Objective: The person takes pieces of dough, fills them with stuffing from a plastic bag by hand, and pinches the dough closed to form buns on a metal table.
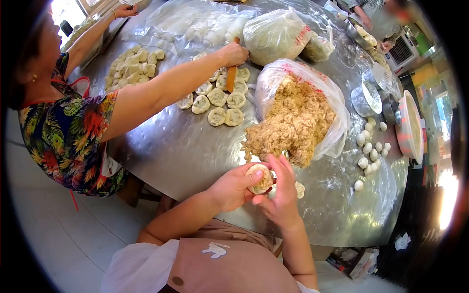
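My left hand (pixel 232 188) holds a round piece of dough with brown filling (pixel 260 178) between its thumb and fingers. On its right, my right hand (pixel 279 193) has its fingers raised and curved around the far side of the same dough piece, the thumb near its lower edge. Just beyond both hands, a large heap of brown filling (pixel 298 119) spills out of an open clear plastic bag (pixel 337 105) onto the metal table (pixel 185 166). A small pale dough piece (pixel 299 190) lies right beside my right hand.
At the left a co-worker (pixel 68 122) reaches across with a wooden stick (pixel 231 78) over filled dough rounds (pixel 218 97). White dough balls (pixel 363 162), a metal bowl (pixel 366 98) and a pink basin (pixel 409 127) are at the right. Another person (pixel 364 17) stands at the far right.
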Demonstrator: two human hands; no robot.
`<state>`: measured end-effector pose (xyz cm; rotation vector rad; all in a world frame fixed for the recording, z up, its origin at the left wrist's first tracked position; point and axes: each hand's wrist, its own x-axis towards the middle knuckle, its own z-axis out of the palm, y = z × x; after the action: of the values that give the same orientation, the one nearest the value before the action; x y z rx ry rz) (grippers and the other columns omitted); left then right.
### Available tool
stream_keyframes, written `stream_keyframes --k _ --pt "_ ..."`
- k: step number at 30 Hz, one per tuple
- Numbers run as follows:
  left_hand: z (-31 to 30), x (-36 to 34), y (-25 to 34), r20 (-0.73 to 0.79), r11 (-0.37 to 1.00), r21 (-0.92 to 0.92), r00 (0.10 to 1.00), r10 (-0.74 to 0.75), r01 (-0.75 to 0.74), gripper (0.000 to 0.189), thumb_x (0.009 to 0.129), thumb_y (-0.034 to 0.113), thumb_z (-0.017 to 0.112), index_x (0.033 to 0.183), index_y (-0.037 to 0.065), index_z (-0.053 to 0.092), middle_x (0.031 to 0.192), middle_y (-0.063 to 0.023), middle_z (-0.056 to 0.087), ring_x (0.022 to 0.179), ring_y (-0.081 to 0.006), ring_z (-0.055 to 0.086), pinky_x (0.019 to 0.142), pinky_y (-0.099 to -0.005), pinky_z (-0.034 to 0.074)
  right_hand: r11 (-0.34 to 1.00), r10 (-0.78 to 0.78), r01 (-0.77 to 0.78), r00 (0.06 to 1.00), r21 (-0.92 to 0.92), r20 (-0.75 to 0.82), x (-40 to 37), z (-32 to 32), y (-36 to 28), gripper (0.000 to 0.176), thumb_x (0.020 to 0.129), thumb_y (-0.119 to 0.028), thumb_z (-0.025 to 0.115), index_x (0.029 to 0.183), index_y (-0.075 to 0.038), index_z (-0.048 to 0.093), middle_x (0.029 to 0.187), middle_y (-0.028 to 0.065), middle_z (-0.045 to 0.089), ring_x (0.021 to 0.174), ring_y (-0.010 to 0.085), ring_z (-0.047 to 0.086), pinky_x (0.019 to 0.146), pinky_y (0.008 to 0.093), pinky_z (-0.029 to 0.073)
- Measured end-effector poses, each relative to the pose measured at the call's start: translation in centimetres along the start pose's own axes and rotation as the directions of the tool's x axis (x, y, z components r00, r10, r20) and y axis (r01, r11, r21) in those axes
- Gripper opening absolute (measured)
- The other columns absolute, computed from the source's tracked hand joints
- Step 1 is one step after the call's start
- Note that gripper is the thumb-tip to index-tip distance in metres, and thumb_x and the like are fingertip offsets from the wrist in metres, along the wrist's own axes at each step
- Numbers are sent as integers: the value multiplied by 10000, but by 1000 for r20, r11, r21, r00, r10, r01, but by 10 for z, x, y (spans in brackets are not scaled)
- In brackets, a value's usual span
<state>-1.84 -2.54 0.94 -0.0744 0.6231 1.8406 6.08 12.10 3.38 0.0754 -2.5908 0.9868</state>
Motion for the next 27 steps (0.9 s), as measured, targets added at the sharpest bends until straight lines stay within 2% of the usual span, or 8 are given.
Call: stream_keyframes --k 7,10,13,14,18,20,23,27 --pt "-5 7 -7 -97 978 173 986 132 -114 328 972 234 531 1255 78 473 1167 -50 553 1086 -167 548 934 -369 462 997 69 -63 981 40 -182 -12 6 10 226 770 -92 741 979 -67 657 954 117 621 919 292 590 808 373 492" --pt "-8 7 -6 -65 986 122 990 123 -115 312 972 214 529 1246 74 475 1149 -61 561 1066 -196 561 964 -382 456 979 203 -198 947 44 -251 -13 1 18 267 781 -76 719 1036 -55 643 989 137 619 953 309 581 837 398 478" --pt "1 2 4 -135 986 58 977 164 -158 273 990 194 495 1227 63 463 1123 -73 553 1005 -215 581 903 -363 491 949 176 -240 942 -205 -286 -2 -8 34 331 794 -81 703 1109 -33 614 1035 162 614 987 339 568 870 417 463" --pt "1 1 6 -104 991 45 986 131 -127 296 981 213 512 1233 65 466 1113 -71 562 1014 -211 582 913 -366 489 954 255 -280 947 -109 -196 -4 -10 30 513 817 -256 719 1225 -6 534 1185 192 573 1118 390 516 957 452 408" --pt "2 2 1 26 1000 -16 1000 8 -8 363 959 269 551 1255 76 469 1094 -60 581 963 -157 585 809 -302 509 997 -38 44 996 -71 82 -3 -2 5 868 779 -604 617 1332 29 398 1391 195 433 1304 441 356 1056 533 276" --pt "-17 7 -14 79 999 31 996 -31 28 375 969 243 538 1291 75 446 1116 -43 575 799 -72 545 552 -186 444 991 -62 65 998 -113 35 -6 10 5 861 786 -603 612 1331 26 394 1379 192 444 1301 434 364 1057 540 266" --pt "2 0 -8 -78 989 128 995 -68 77 362 981 180 512 1315 69 427 1141 -45 569 713 -52 490 452 -155 338 976 -112 108 994 -189 -8 -8 22 5 771 837 -629 508 1272 2 432 1311 169 508 1282 427 401 1055 540 263" --pt "-7 7 -16 -14 966 258 1000 12 -8 399 974 83 490 1359 106 387 1188 -16 549 918 -84 577 703 -215 499 975 -132 113 987 -191 -88 -2 26 -5 600 946 -551 382 1157 -2 499 1188 165 589 1218 429 473 1041 537 302"
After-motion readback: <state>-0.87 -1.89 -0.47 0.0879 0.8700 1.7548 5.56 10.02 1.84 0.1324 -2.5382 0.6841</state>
